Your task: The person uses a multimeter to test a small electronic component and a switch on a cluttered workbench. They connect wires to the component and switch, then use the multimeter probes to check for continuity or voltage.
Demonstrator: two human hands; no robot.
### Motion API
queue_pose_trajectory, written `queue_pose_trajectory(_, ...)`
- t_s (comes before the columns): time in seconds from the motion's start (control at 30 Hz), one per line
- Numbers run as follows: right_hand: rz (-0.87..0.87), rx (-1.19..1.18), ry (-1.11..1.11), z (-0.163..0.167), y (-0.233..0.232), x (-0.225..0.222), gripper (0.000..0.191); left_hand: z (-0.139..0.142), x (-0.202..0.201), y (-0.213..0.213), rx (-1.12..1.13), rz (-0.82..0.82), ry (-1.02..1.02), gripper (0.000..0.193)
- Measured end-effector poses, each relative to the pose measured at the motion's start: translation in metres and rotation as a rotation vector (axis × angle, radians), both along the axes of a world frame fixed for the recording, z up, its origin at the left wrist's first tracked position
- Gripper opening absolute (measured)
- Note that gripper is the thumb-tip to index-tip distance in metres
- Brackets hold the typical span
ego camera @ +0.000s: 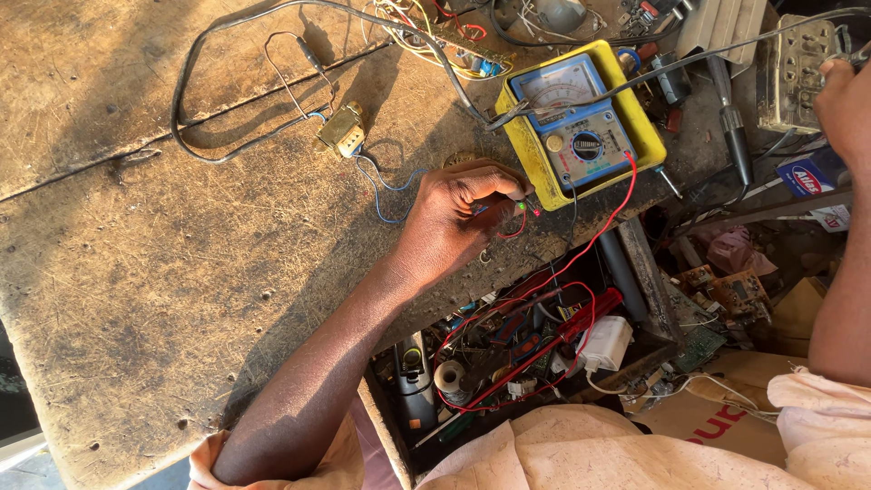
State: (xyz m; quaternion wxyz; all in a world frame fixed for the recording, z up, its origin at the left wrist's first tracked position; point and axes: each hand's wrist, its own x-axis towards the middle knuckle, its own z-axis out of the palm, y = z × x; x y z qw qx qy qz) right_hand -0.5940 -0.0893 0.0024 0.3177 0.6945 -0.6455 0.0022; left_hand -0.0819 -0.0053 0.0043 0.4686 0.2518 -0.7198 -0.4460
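The left hand (458, 218) rests on the worn wooden counter (163, 263), near its front edge and just left of the yellow analogue multimeter (581, 122). Its fingers (494, 186) are pinched together on a small component with a lit green tip (523, 207); a red point glows just beside it. Thin blue wires (381, 186) run from under the hand to a small brass-coloured transformer (342, 132), which sits toward the middle of the counter, apart from the hand.

The multimeter lies flat at the counter's front edge, dial face up. A red lead (606, 218) leaves its lower right corner and drops over the edge into an open drawer (526, 349) filled with wires, a solder spool and small parts. A black cable (218, 82) loops across the counter's back area to the meter's upper left corner.

The right hand (844, 104) is at the right edge of the view, touching a beige multi-socket block (797, 63). Whether its fingers are together or apart cannot be told; they are hidden behind the hand. A screwdriver (733, 132) lies between the meter and the socket block.
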Motion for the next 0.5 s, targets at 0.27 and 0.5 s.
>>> queue_pose_trajectory(0.27, -0.042, -0.018, -0.219, 0.0, 0.007, 0.004, 0.026, -0.002, -0.001, 0.0, -0.011, 0.017, -0.009, 0.022)
queue_pose_trajectory(0.5, -0.074, -0.044, -0.238, -0.011, 0.006, -0.006, 0.033, -0.004, 0.002, -0.001, -0.062, 0.036, -0.021, 0.022)
